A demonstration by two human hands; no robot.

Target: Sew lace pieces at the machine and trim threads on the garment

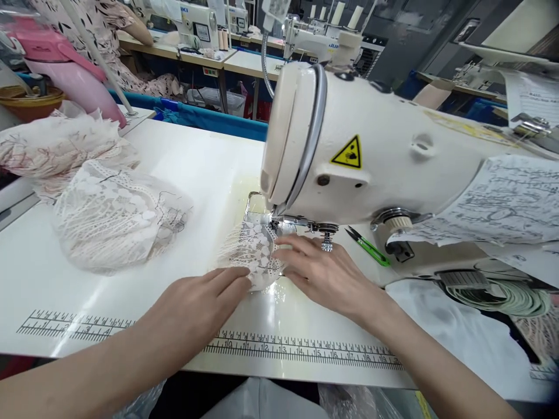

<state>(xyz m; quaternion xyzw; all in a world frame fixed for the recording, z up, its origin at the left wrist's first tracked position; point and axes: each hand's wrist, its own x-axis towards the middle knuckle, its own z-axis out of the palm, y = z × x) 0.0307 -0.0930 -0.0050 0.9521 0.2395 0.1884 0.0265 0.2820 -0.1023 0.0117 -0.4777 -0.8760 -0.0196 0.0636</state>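
A white lace piece (257, 247) lies under the presser foot (274, 220) of a white sewing machine (345, 116). My left hand (201, 305) is closed, its thumb and fingers together on the lower left edge of the lace. On the right edge lies my right hand (325, 273), fingers stretched out and a little apart, touching the lace close to the foot. The needle tip is too small to make out. Green thread snips (369, 247) rest on the table to the right of my right hand.
Left on the white table (209, 157) are another lace piece (113, 215) and a lace pile (65, 145). A pink bottle (65, 64) stands behind. A printed ruler (305, 349) runs along the front edge. White cloth (458, 337) and a coiled cord (502, 299) are right. A person (100, 35) sits beyond.
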